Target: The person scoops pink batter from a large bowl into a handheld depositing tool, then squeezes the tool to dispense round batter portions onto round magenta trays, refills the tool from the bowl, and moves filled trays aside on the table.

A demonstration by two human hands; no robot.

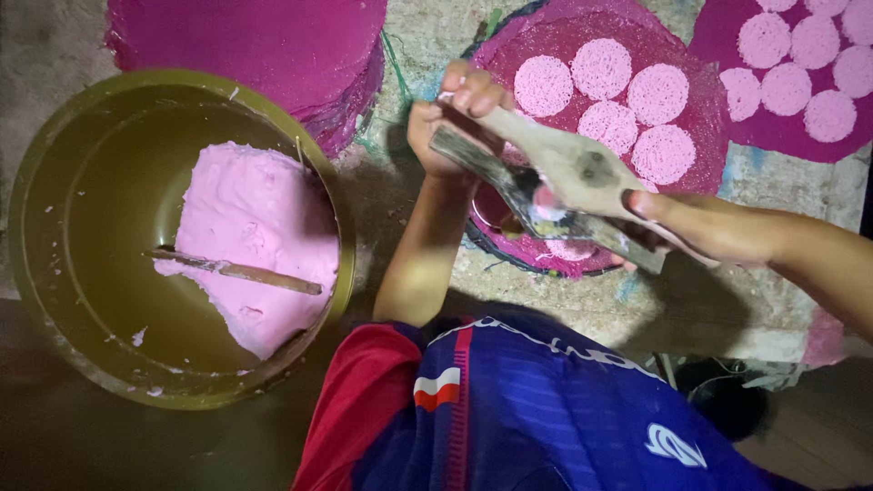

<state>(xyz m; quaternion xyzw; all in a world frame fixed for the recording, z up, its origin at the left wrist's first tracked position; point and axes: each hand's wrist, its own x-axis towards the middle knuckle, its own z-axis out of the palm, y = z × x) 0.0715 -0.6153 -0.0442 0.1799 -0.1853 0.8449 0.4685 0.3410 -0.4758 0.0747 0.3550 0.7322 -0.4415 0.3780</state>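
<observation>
Near the upper middle of the frame the left hand [452, 116] is curled into a fist, fingers pressed together around the far handles of a long hinged wooden press [556, 182]. The right hand [705, 225] comes in from the right edge with its forearm stretched across; its thumb lies on top and its fingers wrap closed around the near end of the same tool. The press slants from upper left to lower right, two worn, grey-brown wooden bars with a smear of pink paste at the joint.

Under it lies a round magenta woven mat [691, 136], coarse and grainy, with pale pink lacy discs [601, 69] laid close together on it. A second mat of the same kind [727, 36] sits in the upper right corner, also covered with discs. A stack of bare magenta mats [273, 45] fills the upper left.

At left stands a wide, olive-green round basin [64, 182], smooth-walled and smeared, holding a thick mass of pink dough [245, 218] against its right side; a thin wooden stick [245, 271] lies across the dough.
</observation>
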